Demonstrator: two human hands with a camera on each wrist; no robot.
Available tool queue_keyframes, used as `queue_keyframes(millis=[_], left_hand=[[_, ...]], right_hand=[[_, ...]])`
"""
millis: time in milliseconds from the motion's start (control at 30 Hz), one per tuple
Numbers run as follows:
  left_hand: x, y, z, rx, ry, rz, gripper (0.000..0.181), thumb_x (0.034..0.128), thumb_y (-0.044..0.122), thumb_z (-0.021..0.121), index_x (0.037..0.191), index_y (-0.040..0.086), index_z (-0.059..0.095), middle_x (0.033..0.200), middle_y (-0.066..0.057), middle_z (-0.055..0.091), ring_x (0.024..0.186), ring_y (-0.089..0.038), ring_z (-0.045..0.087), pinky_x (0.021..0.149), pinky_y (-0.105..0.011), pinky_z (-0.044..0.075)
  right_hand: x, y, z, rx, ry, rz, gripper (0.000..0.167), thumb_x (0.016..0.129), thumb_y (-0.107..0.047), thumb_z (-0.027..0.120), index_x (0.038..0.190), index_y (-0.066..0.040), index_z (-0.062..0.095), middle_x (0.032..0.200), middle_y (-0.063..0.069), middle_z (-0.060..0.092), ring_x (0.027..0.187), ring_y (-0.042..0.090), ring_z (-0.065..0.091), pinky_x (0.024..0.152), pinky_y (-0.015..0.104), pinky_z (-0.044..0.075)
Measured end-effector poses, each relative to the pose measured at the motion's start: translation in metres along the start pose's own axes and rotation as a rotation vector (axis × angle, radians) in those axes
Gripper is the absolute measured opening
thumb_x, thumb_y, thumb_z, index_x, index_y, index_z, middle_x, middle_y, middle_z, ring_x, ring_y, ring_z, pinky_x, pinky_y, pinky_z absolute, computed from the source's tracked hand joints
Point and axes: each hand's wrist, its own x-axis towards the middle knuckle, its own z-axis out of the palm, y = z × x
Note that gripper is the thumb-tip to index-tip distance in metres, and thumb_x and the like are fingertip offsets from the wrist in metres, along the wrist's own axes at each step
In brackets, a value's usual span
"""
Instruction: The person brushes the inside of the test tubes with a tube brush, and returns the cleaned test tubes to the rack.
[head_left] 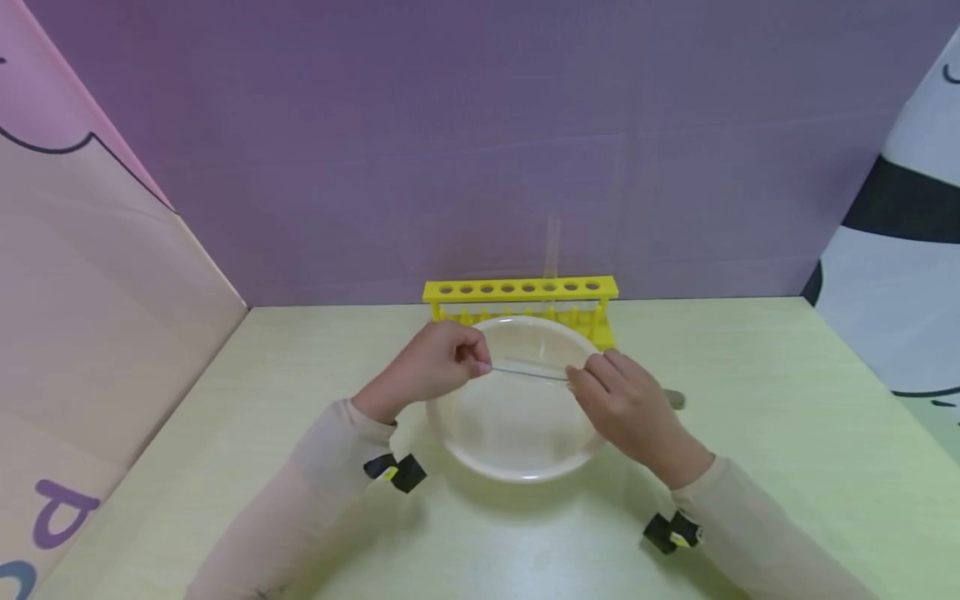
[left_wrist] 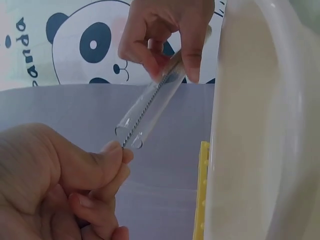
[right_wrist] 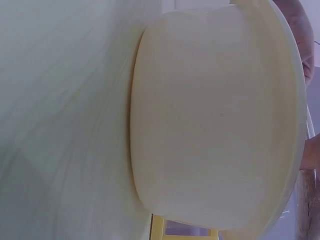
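Head/left-wrist; left hand (head_left: 427, 365) pinches twisted-wire brush (left_wrist: 145, 110); right hand (head_left: 633, 408) pinches clear test tube (left_wrist: 157, 106) around it, far end probably inside; basin (head_left: 517, 433) below; test-tube rack (head_left: 517, 297) behind

A purple wall (head_left: 375, 150) backs the pale table (head_left: 765, 400) — 2 printed panels (head_left: 97, 275) flanking.

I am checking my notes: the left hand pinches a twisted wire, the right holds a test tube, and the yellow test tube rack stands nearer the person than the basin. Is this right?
Not quite: the test tube rack stands beyond the basin, as the head view shows. The left hand pinches the twisted wire; the right hand holds the test tube.
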Motion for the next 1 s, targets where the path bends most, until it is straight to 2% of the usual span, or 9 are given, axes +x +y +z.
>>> queue_keyframes(millis=[100, 333, 500, 767, 1000], left_hand=[[-0.002, 0.004, 0.003, 0.071, 0.031, 0.019, 0.010, 0.0853, 0.004, 0.065, 0.075, 0.006, 0.067, 0.066, 0.001, 0.059, 0.059, -0.011, 0.048, 0.058, -0.026, 0.042], [-0.004, 0.004, 0.010, 0.287, 0.129, 0.151, 0.015, 0.0835, -0.002, 0.065, 0.073, 0.010, 0.064, 0.075, 0.003, 0.062, 0.067, -0.011, 0.054, 0.066, -0.028, 0.047], [-0.004, 0.001, 0.014, 0.387, 0.200, 0.216, 0.014, 0.0813, -0.001, 0.068, 0.073, 0.010, 0.066, 0.073, 0.003, 0.063, 0.067, -0.012, 0.056, 0.073, -0.033, 0.045], [-0.006, 0.001, 0.016, 0.411, 0.268, 0.298, 0.018, 0.0777, -0.003, 0.070, 0.069, 0.011, 0.064, 0.070, 0.003, 0.062, 0.064, -0.013, 0.057, 0.076, -0.037, 0.043], [-0.006, 0.003, 0.016, 0.456, 0.307, 0.352, 0.021, 0.0768, -0.003, 0.071, 0.068, 0.013, 0.062, 0.069, 0.004, 0.061, 0.062, -0.012, 0.058, 0.070, -0.034, 0.040]], right_hand=[[-0.001, 0.001, 0.000, 0.009, 0.008, 0.005, 0.035, 0.101, -0.013, 0.040, 0.083, 0.005, 0.063, 0.072, 0.010, 0.054, 0.061, 0.022, 0.048, 0.052, 0.028, 0.041], [-0.001, 0.001, 0.000, 0.020, 0.010, 0.013, 0.034, 0.100, -0.013, 0.041, 0.083, 0.005, 0.063, 0.071, 0.010, 0.053, 0.060, 0.021, 0.046, 0.051, 0.027, 0.040], [-0.002, 0.001, 0.001, 0.028, 0.007, 0.029, 0.036, 0.101, -0.015, 0.040, 0.085, 0.005, 0.065, 0.072, 0.010, 0.054, 0.060, 0.022, 0.046, 0.051, 0.028, 0.041], [-0.003, 0.004, 0.000, 0.058, 0.020, 0.056, 0.035, 0.099, -0.016, 0.041, 0.087, 0.006, 0.065, 0.074, 0.013, 0.058, 0.062, 0.025, 0.050, 0.052, 0.034, 0.044], [-0.002, 0.005, -0.004, 0.111, -0.011, 0.092, 0.038, 0.101, -0.021, 0.040, 0.091, 0.007, 0.064, 0.077, 0.013, 0.057, 0.065, 0.025, 0.050, 0.054, 0.033, 0.045]])
